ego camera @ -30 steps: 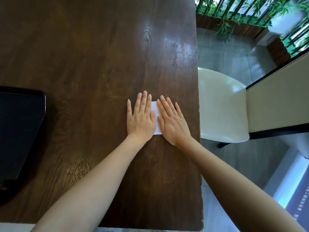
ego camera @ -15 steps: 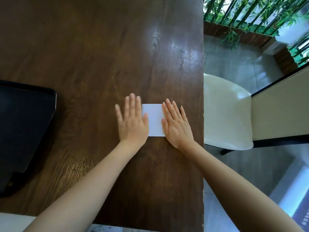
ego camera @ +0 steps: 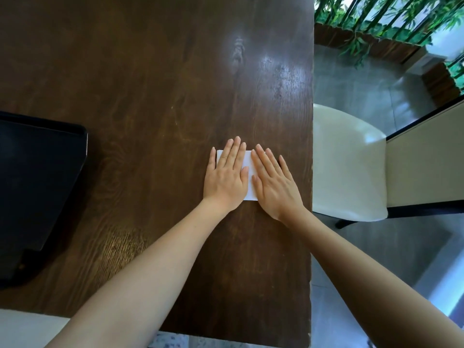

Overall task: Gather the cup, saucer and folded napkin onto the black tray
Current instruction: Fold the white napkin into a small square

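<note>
A white folded napkin (ego camera: 249, 162) lies flat on the dark wooden table (ego camera: 155, 79) near its right edge. My left hand (ego camera: 227, 175) presses flat on the napkin's left part, fingers straight and together. My right hand (ego camera: 272, 180) lies flat on its right part, so only a strip of white shows between them. The black tray (ego camera: 37, 187) sits at the left edge of the view, well away from both hands. No cup or saucer is in view.
A white chair seat (ego camera: 344, 162) stands just past the table's right edge, above a grey floor. Green plants (ego camera: 376, 23) and a wooden planter fill the top right. A pale surface (ego camera: 25, 327) shows at the bottom left.
My left hand slid left off the napkin half a second ago, then came back right onto it. Both palms now cover most of the napkin again.
</note>
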### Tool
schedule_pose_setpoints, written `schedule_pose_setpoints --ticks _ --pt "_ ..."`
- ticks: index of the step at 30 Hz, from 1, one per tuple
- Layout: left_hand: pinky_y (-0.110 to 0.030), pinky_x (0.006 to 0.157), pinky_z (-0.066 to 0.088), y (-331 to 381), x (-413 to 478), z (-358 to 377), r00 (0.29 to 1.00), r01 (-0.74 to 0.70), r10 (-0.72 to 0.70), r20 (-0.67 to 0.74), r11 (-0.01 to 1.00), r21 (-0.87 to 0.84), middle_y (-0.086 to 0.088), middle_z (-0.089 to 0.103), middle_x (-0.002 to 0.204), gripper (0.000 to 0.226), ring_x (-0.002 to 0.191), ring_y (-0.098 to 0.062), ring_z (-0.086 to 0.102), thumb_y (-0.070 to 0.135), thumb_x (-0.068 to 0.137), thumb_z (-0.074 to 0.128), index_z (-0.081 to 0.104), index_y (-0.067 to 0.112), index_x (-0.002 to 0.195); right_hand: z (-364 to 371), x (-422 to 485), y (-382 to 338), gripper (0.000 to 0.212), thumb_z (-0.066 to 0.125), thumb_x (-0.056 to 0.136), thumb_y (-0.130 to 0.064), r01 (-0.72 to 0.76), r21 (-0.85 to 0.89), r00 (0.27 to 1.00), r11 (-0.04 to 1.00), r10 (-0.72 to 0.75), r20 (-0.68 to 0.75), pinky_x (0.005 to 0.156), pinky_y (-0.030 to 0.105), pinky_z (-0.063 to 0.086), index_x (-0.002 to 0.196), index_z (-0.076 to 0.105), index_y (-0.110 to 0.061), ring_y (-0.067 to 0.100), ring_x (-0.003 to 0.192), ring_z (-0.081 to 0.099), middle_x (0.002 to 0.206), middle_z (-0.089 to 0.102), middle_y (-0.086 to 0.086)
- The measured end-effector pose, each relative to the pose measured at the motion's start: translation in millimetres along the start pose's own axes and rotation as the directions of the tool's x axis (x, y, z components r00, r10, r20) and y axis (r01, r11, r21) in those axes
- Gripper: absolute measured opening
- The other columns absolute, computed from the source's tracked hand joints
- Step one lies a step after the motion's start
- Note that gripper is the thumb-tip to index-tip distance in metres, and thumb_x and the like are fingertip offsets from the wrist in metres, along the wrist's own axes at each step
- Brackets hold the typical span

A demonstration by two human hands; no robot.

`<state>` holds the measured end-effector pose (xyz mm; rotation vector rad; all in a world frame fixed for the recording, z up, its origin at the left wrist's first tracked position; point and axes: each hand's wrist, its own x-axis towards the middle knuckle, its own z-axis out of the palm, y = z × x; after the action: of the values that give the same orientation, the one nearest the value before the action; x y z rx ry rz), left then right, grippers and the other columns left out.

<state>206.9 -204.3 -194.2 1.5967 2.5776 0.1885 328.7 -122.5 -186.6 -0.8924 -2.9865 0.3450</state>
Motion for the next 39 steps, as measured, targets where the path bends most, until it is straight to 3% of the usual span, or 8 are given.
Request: schedule_pose_setpoints --ticks 10,15,19,24,26,31,35,39 --pt "-0.042 0.117 -0.005 -18.8 -17.8 -5.1 0.999 0.020 -0.021 0.044 0.999 0.031 -0.004 -0.004 0.159 0.065 0.145 -0.017 -0.004 0.050 0.093 0.001 -0.008 0.014 0.147 0.8 -3.4 -0.8 0.053 0.016 0.100 -0.035 -0.023 -0.003 1.000 1.000 0.023 -0.004 0.120 0.036 -0.005 0.150 0.003 -0.021 0.014 0.147 -0.004 0.160 0.000 -0.004" --pt "-0.039 0.115 -0.006 -29.9 -26.7 -23.8 0.965 0.249 -0.226 0.132 0.950 -0.189 -0.005 0.004 0.159 0.073 0.146 -0.021 0.003 0.049 0.094 0.032 -0.003 0.015 0.148 -0.4 -2.7 -1.8 0.054 0.012 0.100 -0.038 -0.034 -0.023 0.999 0.999 0.034 0.010 0.119 0.036 -0.008 0.150 -0.001 -0.022 0.013 0.147 -0.006 0.160 -0.003 -0.004" --pt "-0.035 0.094 0.047 -17.9 -11.1 -49.9 0.849 0.489 -0.455 0.269 0.481 -0.728 -0.004 0.042 0.145 0.072 0.127 -0.023 0.046 0.023 0.087 0.057 0.016 0.021 0.146 -1.2 -2.6 -1.6 0.055 0.011 0.099 -0.039 -0.022 -0.013 1.000 1.000 0.022 0.019 0.119 0.036 -0.007 0.150 -0.002 -0.021 0.014 0.147 -0.005 0.160 -0.003 -0.003" --pt "-0.035 0.085 0.051 -20.9 7.1 -63.7 0.669 0.620 -0.489 0.560 -0.049 -0.783 -0.011 0.055 0.118 0.047 0.101 -0.024 0.058 0.010 0.082 0.058 0.046 0.009 0.127 -1.4 -0.8 -1.4 0.056 0.008 0.099 -0.040 -0.020 -0.010 0.999 1.000 0.021 0.036 0.120 0.038 -0.007 0.149 -0.006 -0.021 0.014 0.147 -0.007 0.160 -0.007 -0.003" --pt "-0.036 0.085 0.050 -18.8 8.3 -65.2 0.691 0.651 -0.407 0.598 -0.010 -0.759 -0.012 0.061 0.108 0.024 0.095 -0.024 0.061 0.013 0.085 0.059 0.057 0.003 0.106 -1.0 -0.7 -1.1 0.056 0.008 0.098 -0.041 -0.024 -0.011 0.999 1.000 0.025 0.033 0.120 0.039 -0.007 0.149 -0.006 -0.022 0.013 0.147 -0.006 0.160 -0.007 -0.003" --pt "-0.031 0.071 0.050 1.7 -4.3 -60.1 0.855 0.514 -0.324 0.404 0.435 -0.739 -0.006 0.059 0.106 0.027 0.092 -0.021 0.057 0.015 0.086 0.056 0.051 0.010 0.112 0.9 -0.2 1.2 0.056 0.011 0.098 -0.041 -0.021 0.023 1.000 1.000 0.021 0.021 0.119 0.039 -0.008 0.150 -0.003 -0.023 0.011 0.147 -0.006 0.160 -0.005 -0.006" --pt "-0.020 0.058 0.044 2.1 -9.5 -66.2 0.897 0.423 -0.317 0.308 0.416 -0.805 -0.006 0.059 0.107 0.021 0.088 -0.016 0.055 0.010 0.089 0.052 0.052 0.013 0.109 -13.3 5.0 1.6 0.059 0.037 0.097 -0.037 -0.069 0.319 0.998 0.945 0.069 0.012 0.118 0.037 0.011 0.149 0.014 -0.021 0.012 0.145 0.015 0.158 0.016 -0.005" --pt "-0.020 0.065 0.050 -10.9 -2.3 -106.1 0.945 0.320 -0.196 0.262 0.384 -0.866 0.000 0.057 0.108 0.026 0.091 -0.012 0.057 0.013 0.090 0.056 0.051 0.016 0.116 -62.8 19.0 0.5 0.054 0.060 0.090 -0.022 -0.172 0.781 0.984 0.600 0.132 0.116 0.097 0.026 0.046 0.139 0.037 -0.019 0.004 0.110 0.054 0.135 0.048 0.000"
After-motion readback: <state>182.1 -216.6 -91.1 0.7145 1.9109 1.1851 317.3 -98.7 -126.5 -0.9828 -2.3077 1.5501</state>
